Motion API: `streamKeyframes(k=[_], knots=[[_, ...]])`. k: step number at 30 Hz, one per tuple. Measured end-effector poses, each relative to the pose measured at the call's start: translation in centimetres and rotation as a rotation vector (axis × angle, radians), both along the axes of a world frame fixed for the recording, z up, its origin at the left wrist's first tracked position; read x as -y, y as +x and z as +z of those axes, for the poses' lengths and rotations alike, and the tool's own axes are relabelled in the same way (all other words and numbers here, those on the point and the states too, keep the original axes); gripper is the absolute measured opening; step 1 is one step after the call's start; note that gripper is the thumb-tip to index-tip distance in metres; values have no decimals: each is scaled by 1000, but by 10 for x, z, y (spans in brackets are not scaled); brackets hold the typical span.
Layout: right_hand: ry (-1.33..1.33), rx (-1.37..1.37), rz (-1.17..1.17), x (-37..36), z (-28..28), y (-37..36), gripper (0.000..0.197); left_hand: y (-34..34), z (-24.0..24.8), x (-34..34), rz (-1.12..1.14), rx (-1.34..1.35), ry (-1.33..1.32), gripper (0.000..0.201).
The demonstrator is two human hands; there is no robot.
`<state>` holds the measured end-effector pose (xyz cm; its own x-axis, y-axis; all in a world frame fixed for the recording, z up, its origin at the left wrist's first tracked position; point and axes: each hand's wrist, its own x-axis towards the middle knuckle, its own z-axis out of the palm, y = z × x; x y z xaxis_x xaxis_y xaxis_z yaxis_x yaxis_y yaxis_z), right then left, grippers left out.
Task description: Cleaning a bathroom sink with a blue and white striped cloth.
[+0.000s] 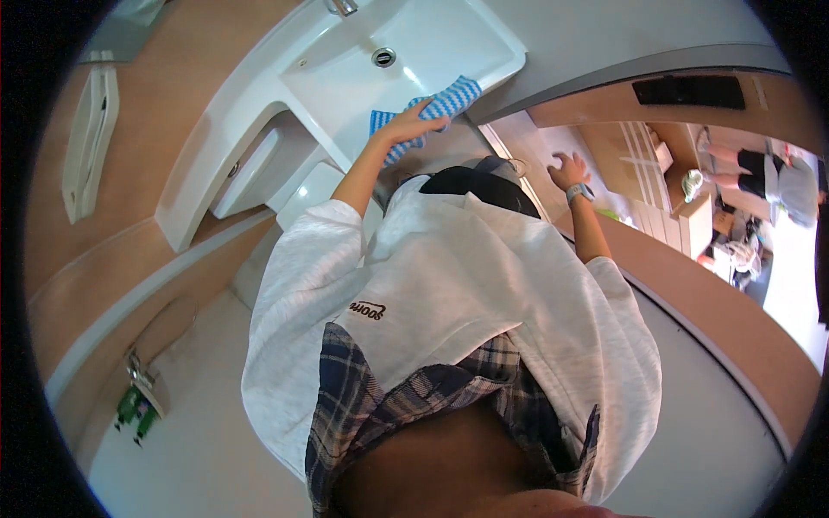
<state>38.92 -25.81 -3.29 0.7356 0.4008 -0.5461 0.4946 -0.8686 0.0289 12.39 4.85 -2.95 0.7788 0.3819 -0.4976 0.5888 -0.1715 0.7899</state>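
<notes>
A blue-and-white striped cloth is bunched in my left hand, whose fingers are closed over it. Part of the cloth lies against the front rim of a white washbasin, and a corner hangs below my palm. The basin's round drain and the end of a metal tap show farther off. Away to the right, my right hand is held beside the doorway with its fingers apart and bent, holding nothing. A watch is on that wrist.
A white lid-like panel sits below the basin. On the left are a white wall fitting and green bottles by a metal fixture. Through the doorway at right, another person stands near shelves and piled belongings.
</notes>
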Motion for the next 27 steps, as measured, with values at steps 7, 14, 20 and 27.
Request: streamKeyframes(k=[7, 14, 20, 27], knots=[[34, -327, -171, 152, -164, 52, 39, -36, 13, -7, 148, -91, -367, 98], [337, -524, -182, 147, -146, 7, 42, 7, -63, -54, -21, -195, -370, 104], [463, -464, -565, 212, -116, -15, 39, 205, -51, -17, 490, -178, 83, 106], [560, -530, -758, 327, -141, -60, 30, 230, -69, -90, 688, 334, 323, 92]])
